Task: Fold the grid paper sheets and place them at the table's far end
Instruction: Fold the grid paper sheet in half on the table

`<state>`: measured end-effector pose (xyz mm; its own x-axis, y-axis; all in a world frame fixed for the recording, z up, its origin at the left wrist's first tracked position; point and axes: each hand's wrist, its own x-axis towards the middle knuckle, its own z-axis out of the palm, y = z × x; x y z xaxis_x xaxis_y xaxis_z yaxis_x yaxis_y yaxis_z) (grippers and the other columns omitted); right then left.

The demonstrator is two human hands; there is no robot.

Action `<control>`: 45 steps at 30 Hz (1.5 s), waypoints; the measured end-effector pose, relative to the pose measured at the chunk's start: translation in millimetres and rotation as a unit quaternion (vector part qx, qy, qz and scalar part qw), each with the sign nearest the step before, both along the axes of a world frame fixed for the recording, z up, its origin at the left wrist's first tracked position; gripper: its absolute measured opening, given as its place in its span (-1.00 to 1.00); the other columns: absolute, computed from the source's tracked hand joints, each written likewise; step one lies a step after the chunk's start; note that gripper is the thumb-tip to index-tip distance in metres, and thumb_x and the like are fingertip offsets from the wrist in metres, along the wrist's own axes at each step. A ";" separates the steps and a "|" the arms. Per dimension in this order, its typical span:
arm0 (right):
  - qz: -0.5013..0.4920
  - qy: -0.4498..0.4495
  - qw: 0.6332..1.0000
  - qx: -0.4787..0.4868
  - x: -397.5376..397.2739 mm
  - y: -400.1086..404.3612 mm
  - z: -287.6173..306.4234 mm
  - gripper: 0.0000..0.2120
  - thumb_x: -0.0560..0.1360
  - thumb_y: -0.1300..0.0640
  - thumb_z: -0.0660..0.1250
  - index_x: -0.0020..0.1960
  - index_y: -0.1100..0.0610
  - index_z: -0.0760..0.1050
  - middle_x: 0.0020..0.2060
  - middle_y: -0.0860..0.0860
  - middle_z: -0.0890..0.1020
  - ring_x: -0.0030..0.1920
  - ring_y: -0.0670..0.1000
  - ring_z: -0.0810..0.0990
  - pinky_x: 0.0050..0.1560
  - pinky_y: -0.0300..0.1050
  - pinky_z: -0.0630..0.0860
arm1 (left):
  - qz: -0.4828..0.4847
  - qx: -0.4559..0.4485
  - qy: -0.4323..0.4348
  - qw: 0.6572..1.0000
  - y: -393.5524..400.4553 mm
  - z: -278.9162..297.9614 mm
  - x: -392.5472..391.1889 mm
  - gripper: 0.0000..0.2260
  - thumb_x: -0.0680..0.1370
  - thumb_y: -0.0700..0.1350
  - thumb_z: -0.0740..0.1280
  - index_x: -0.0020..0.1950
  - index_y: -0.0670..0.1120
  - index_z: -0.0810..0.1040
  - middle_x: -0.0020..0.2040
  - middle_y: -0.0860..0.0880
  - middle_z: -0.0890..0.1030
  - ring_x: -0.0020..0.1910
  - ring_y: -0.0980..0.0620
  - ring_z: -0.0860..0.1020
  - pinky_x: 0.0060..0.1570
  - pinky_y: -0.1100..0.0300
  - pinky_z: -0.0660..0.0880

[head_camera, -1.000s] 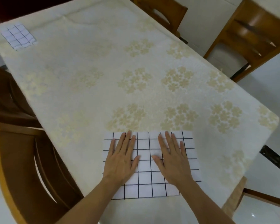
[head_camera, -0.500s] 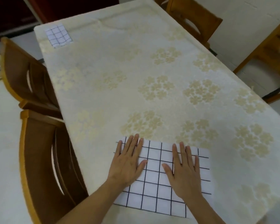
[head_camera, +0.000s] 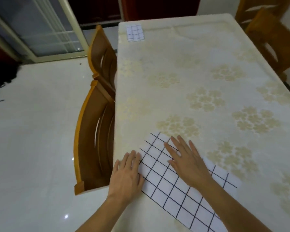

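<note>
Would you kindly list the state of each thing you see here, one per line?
Near grid sheet: flat on the table, pressed under both hands.
Far grid sheet: folded small, lying at the far corner.
Left hand: open, flat on the sheet's left edge.
Right hand: open, flat on the sheet.
Table: covered by a flowered cloth.

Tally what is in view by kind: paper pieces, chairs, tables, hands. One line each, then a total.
Grid paper pieces: 2, the sheet under the hands and the folded piece at the far end
Wooden chairs: 4, two at the left and two at the right
Tables: 1
Hands: 2, left hand and right hand
Total: 9
</note>
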<state>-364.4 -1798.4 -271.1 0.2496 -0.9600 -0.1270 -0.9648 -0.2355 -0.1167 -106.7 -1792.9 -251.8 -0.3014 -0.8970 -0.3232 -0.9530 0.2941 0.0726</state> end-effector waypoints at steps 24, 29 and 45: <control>0.324 0.035 0.943 0.070 52.9 -109.5 -9.8 -0.43 0.46 -0.45 0.11 0.29 -0.09 0.31 0.58 0.06 0.11 0.60 0.11 -0.06 0.55 0.27 -0.05 | 0.127 -0.070 0.113 0.983 16.2 -35.8 -13.2 -0.45 0.60 0.18 0.08 0.49 -0.08 0.38 0.46 -0.06 0.43 0.44 -0.02 0.40 0.43 0.03 0.33; 0.314 -0.008 0.949 0.008 55.2 -113.6 -10.8 -0.71 0.60 -0.21 0.13 0.19 -0.07 0.40 0.52 0.08 0.28 0.55 0.13 0.15 0.52 0.29 0.11 | 0.160 -0.107 0.114 0.975 10.4 -28.0 -11.0 -0.60 0.60 0.06 0.14 0.36 -0.08 0.49 0.32 -0.10 0.54 0.28 -0.09 0.51 0.20 -0.02 0.52; 0.339 0.030 0.940 -0.034 39.1 -115.7 -27.1 -0.47 0.66 -0.26 -0.08 0.60 -0.17 0.02 0.61 0.02 0.04 0.60 0.12 -0.01 0.49 0.32 0.15 | 0.183 -0.041 0.039 0.981 -8.4 -22.9 4.2 -0.48 0.65 0.20 -0.02 0.44 -0.08 0.39 0.58 -0.10 0.18 0.57 -0.10 0.10 0.50 -0.10 0.18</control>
